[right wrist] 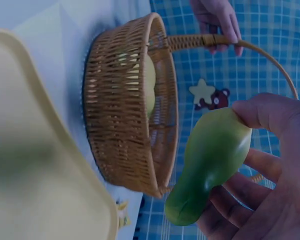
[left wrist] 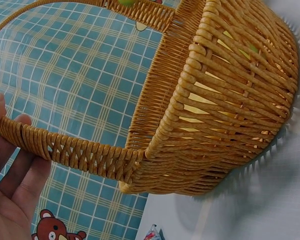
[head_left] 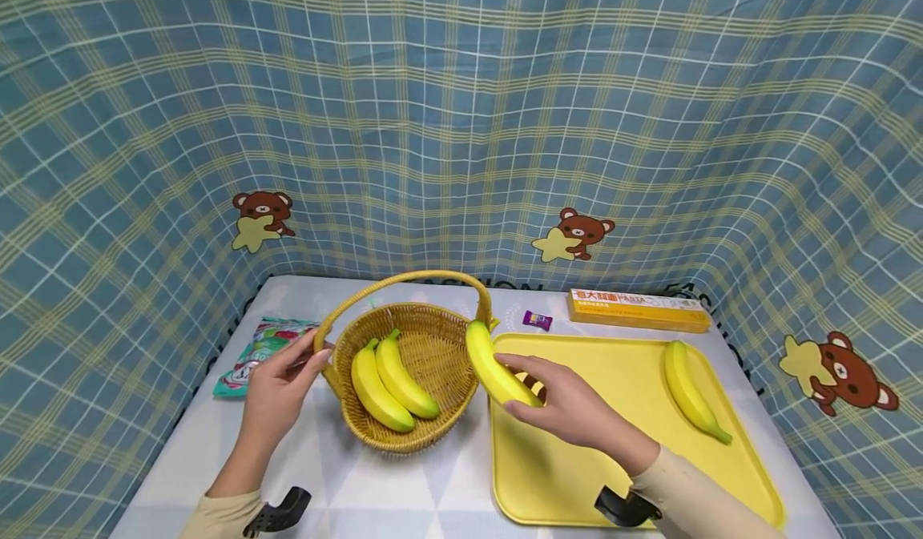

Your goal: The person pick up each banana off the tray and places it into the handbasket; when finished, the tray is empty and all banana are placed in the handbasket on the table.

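Note:
My left hand [head_left: 277, 383] grips the left side of the arched handle of a woven basket [head_left: 443, 347]; in the left wrist view, thumb and fingers [left wrist: 32, 182] wrap the handle. Two bananas [head_left: 376, 391] lie side by side inside, toward the basket's left. Over the gap between the basket's right rim and a yellow tray [head_left: 577, 475], my right hand [head_left: 562, 399] holds another banana [head_left: 493, 367] between thumb and fingers. The right wrist view has this banana [right wrist: 210, 155] raised beside the basket opening. One more banana [head_left: 691, 395] rests on the tray's right side.
Left of the basket lies a teal snack bag [head_left: 252, 355], partly behind my left hand. Behind the tray are a small purple packet [head_left: 537, 320] and a yellow pasta box [head_left: 638, 311]. Plaid cloth [head_left: 447, 122] with bear figures encloses the table at the back and sides.

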`<act>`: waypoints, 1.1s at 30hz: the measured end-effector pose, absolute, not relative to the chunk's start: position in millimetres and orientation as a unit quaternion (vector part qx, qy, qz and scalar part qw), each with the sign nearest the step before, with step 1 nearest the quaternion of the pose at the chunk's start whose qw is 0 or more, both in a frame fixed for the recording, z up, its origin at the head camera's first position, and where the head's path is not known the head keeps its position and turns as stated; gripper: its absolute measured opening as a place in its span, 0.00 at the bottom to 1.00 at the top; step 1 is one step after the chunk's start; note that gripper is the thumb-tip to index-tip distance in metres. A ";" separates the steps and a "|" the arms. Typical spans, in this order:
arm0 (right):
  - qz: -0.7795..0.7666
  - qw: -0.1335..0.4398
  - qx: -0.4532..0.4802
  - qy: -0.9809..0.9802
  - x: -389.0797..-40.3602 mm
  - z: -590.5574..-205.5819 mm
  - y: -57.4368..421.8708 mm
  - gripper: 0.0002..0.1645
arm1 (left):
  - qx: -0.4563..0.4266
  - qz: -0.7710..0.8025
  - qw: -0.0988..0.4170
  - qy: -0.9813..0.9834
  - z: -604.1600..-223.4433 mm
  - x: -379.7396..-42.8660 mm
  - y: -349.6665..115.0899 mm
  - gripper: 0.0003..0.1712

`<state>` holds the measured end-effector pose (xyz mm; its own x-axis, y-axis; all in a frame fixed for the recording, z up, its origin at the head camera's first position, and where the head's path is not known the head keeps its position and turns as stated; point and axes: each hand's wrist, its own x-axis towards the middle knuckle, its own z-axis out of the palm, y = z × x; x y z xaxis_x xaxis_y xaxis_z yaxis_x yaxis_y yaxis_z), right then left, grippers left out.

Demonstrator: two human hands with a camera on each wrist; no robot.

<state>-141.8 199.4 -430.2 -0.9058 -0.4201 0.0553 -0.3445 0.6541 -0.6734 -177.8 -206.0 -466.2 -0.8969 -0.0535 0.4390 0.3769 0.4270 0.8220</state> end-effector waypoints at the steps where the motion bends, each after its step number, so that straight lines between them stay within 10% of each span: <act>1: -0.357 0.052 -0.217 0.907 -145.5 -429.8 194.6 0.36 | -0.097 -0.524 0.205 -0.821 -465.5 -176.9 -206.7 0.23; 33: -0.227 0.087 -0.245 0.939 -231.8 -465.5 84.1 0.33 | -0.092 -0.518 0.211 -0.824 -464.2 -175.4 -202.7 0.22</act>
<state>-231.8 84.1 -465.5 -0.8651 -0.4989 -0.0522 -0.4201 0.7774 -0.4682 -175.4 -202.7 -464.2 -0.8942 -0.0669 0.4427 0.3699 0.4468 0.8146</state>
